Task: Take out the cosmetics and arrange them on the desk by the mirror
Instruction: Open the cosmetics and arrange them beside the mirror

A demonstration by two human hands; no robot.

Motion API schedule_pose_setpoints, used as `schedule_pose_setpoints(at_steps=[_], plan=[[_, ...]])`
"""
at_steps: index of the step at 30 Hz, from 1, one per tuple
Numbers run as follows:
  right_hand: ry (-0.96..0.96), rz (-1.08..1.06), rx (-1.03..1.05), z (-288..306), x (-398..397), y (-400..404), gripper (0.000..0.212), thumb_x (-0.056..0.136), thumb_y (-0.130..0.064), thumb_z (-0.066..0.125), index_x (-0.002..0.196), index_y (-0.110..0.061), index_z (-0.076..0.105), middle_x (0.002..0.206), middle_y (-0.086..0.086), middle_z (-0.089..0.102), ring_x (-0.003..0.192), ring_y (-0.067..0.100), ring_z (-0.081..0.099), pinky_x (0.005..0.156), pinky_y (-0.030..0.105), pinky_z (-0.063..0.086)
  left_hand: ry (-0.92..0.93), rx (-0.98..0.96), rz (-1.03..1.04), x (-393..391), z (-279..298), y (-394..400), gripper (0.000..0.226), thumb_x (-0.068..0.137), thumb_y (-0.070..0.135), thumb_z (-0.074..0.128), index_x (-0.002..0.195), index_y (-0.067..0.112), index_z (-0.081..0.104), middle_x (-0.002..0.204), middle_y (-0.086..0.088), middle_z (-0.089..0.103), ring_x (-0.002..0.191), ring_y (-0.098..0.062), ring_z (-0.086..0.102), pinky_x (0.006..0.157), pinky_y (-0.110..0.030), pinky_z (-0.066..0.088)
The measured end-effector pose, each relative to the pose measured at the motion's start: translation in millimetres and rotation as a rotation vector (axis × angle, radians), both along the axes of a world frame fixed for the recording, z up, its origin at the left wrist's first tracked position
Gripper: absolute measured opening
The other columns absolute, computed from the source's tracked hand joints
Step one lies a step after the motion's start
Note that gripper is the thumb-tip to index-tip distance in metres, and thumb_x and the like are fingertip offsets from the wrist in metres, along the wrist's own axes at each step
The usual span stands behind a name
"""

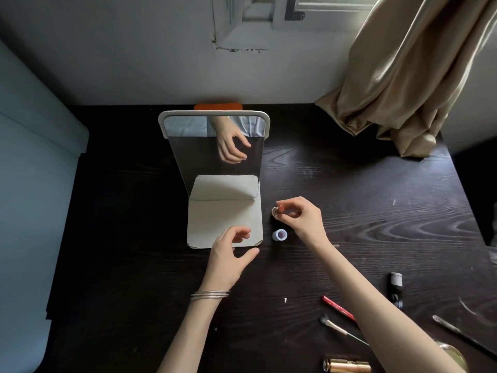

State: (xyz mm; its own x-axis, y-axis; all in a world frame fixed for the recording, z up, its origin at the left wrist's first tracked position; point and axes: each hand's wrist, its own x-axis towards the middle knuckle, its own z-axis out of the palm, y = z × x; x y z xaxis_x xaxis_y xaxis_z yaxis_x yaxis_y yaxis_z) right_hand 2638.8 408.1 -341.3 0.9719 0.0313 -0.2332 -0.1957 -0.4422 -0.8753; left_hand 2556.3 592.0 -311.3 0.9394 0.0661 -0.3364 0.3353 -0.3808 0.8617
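Observation:
A white-framed mirror (215, 154) stands on its white base (223, 219) at the middle of the dark desk (121, 238). Just right of the base, my right hand (301, 219) pinches the top of a small dark upright cosmetic with a metallic rim (274, 212). A small pale lilac bottle (279, 235) stands on the desk right in front of it. My left hand (231, 254), wearing silver bangles, hovers over the base's front right corner with fingers loosely curled, holding nothing.
At the lower right lie a red pencil (338, 309), a small brush (336, 328), a black tube (396, 288), a gold tube (347, 366), a long metal tool (457, 333) and a gold round lid (454, 354). A beige curtain (403, 90) drapes onto the back right corner.

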Motion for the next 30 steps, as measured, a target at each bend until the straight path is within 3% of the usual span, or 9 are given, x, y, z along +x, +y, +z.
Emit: schedule_pose_setpoints(at_steps=[5, 13, 16, 19, 24, 30], plan=[[0.022, -0.084, 0.019, 13, -15, -15, 0.033, 0.071, -0.005, 0.078, 0.100, -0.019, 0.068, 0.101, -0.002, 0.066, 0.086, 0.002, 0.063, 0.076, 0.011, 0.049, -0.022, -0.003, -0.025, -4, 9, -6, 0.043, 0.074, 0.012, 0.076, 0.094, 0.042, 0.051, 0.099, 0.015, 0.062, 0.097, -0.001, 0.056, 0.078, -0.014, 0.042], [-0.007, -0.340, 0.046, 42, -104, -91, 0.029, 0.071, -0.005, 0.078, 0.087, -0.027, 0.068, 0.097, 0.002, 0.070, 0.085, 0.008, 0.066, 0.080, 0.016, 0.050, -0.011, -0.043, -0.151, -31, 19, -47, 0.035, 0.075, 0.012, 0.075, 0.097, 0.032, 0.057, 0.098, 0.017, 0.064, 0.095, 0.002, 0.058, 0.081, -0.014, 0.044], [0.014, -0.408, 0.011, 48, -142, -126, 0.031, 0.071, -0.006, 0.079, 0.086, -0.031, 0.068, 0.095, 0.003, 0.070, 0.090, 0.016, 0.066, 0.084, 0.026, 0.050, 0.004, -0.070, -0.206, -44, 20, -74, 0.034, 0.075, 0.013, 0.075, 0.099, 0.031, 0.058, 0.100, 0.014, 0.064, 0.096, 0.001, 0.058, 0.082, -0.013, 0.044], [0.038, -0.500, 0.027, 49, -174, -156, 0.031, 0.070, -0.004, 0.079, 0.085, -0.029, 0.068, 0.094, 0.006, 0.070, 0.087, 0.017, 0.064, 0.083, 0.027, 0.050, 0.012, -0.103, -0.266, -56, 21, -105, 0.033, 0.076, 0.013, 0.074, 0.101, 0.028, 0.059, 0.101, 0.012, 0.064, 0.096, 0.000, 0.058, 0.081, -0.009, 0.043], [0.096, -0.567, -0.006, 41, -204, -197, 0.026, 0.072, -0.002, 0.077, 0.095, -0.012, 0.069, 0.096, 0.006, 0.071, 0.083, 0.008, 0.066, 0.079, 0.009, 0.049, 0.014, -0.106, -0.352, -72, 20, -155, 0.032, 0.077, 0.014, 0.074, 0.102, 0.027, 0.059, 0.102, 0.012, 0.063, 0.098, -0.001, 0.057, 0.081, -0.006, 0.042], [0.108, -0.514, -0.123, 16, -196, -214, 0.029, 0.071, -0.008, 0.079, 0.097, -0.015, 0.067, 0.097, 0.002, 0.065, 0.090, 0.014, 0.063, 0.086, 0.024, 0.048, 0.032, -0.078, -0.318, -88, 17, -194, 0.033, 0.076, 0.014, 0.074, 0.100, 0.030, 0.058, 0.102, 0.011, 0.064, 0.098, -0.002, 0.058, 0.086, -0.014, 0.044]])
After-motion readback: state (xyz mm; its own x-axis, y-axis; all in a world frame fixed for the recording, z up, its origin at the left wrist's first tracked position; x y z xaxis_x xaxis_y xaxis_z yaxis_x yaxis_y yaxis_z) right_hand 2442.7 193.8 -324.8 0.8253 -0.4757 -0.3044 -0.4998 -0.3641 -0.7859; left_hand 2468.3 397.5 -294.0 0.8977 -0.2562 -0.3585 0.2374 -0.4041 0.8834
